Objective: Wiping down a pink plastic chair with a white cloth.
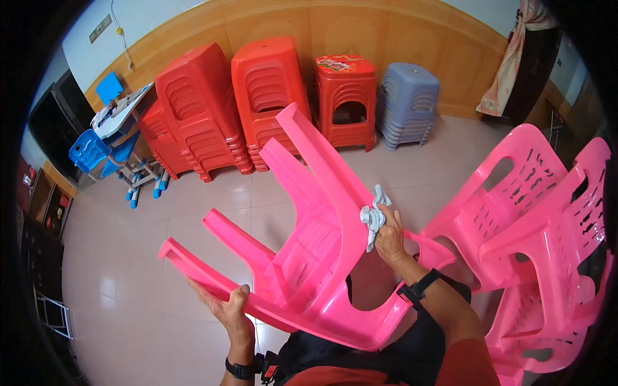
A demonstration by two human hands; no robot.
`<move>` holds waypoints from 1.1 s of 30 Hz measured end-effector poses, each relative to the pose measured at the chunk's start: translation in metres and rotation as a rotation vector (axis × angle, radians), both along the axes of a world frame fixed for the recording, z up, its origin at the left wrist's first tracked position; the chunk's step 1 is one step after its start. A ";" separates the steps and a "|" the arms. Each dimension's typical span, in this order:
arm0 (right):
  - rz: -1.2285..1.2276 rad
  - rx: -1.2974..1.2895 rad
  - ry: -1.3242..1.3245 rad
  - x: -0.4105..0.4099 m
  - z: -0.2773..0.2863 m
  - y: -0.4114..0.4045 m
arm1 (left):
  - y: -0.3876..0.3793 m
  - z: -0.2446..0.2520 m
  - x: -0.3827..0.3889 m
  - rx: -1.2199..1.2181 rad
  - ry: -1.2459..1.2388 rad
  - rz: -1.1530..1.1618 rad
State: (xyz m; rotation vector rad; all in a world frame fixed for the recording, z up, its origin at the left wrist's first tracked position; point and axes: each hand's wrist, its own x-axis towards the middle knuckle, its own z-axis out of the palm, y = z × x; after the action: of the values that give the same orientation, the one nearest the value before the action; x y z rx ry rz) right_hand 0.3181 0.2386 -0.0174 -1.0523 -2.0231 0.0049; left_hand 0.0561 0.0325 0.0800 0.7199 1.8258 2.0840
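A pink plastic chair (333, 260) lies tipped over before me, its underside and legs turned up toward the upper left. My left hand (229, 304) grips one of its legs at the lower left. With my right hand (390, 236) I hold a crumpled white cloth (374, 217) against the chair's side, near the base of another leg. The chair's backrest is mostly hidden. A black band is on each wrist.
More pink plastic chairs (521, 193) stand close at the right. Stacks of red stools (270, 72) and grey-blue stools (410, 87) line the wooden wall panel. A desk (116, 118) with a blue chair (89, 150) stands at the upper left. Pale tiles (130, 270) cover the floor.
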 end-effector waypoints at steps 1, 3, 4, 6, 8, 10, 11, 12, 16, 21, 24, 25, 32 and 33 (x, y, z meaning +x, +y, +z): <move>-0.036 -0.022 0.015 0.005 -0.004 -0.004 | 0.001 -0.004 -0.002 -0.004 0.045 -0.008; -0.063 -0.064 0.029 0.010 -0.003 -0.021 | 0.000 -0.010 -0.007 -0.045 0.078 -0.024; -0.037 -0.198 0.088 0.016 -0.001 -0.032 | 0.000 -0.011 -0.009 -0.076 0.109 -0.041; 0.000 -0.338 0.150 0.012 0.024 -0.051 | -0.001 -0.008 -0.008 -0.100 0.115 -0.027; 0.052 -0.099 0.171 -0.008 0.059 -0.067 | -0.002 -0.006 -0.006 -0.115 0.151 0.012; 0.088 -0.020 0.083 -0.029 0.079 -0.068 | 0.000 -0.004 -0.004 -0.121 0.166 0.014; 0.160 0.051 -0.048 -0.038 0.078 -0.066 | 0.003 -0.004 -0.002 -0.106 0.169 0.008; 0.235 0.120 -0.180 -0.047 0.075 -0.068 | 0.005 -0.004 0.000 -0.091 0.172 0.003; 0.381 0.142 -0.284 -0.076 0.053 -0.106 | 0.002 0.005 0.000 -0.012 0.050 -0.033; 0.641 -0.174 -0.250 -0.097 0.058 -0.150 | 0.000 -0.001 -0.012 0.079 0.004 -0.051; 0.700 -0.408 -0.384 -0.106 0.069 -0.140 | -0.021 -0.017 -0.084 0.219 -0.516 -0.480; 0.708 -0.428 -0.396 -0.109 0.069 -0.140 | -0.018 -0.013 -0.096 0.299 -0.680 -0.530; 0.675 -0.508 -0.722 -0.111 0.078 -0.118 | 0.006 -0.013 -0.089 0.459 -0.572 -0.353; 0.636 -0.460 -0.790 -0.108 0.079 -0.112 | 0.003 -0.007 -0.082 0.482 -0.599 -0.315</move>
State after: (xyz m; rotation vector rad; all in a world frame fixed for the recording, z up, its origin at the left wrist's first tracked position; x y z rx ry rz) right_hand 0.2097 0.1270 0.0615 -0.6594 -3.1178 0.4715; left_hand -0.0258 0.0356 0.0732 0.3793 0.8502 2.2106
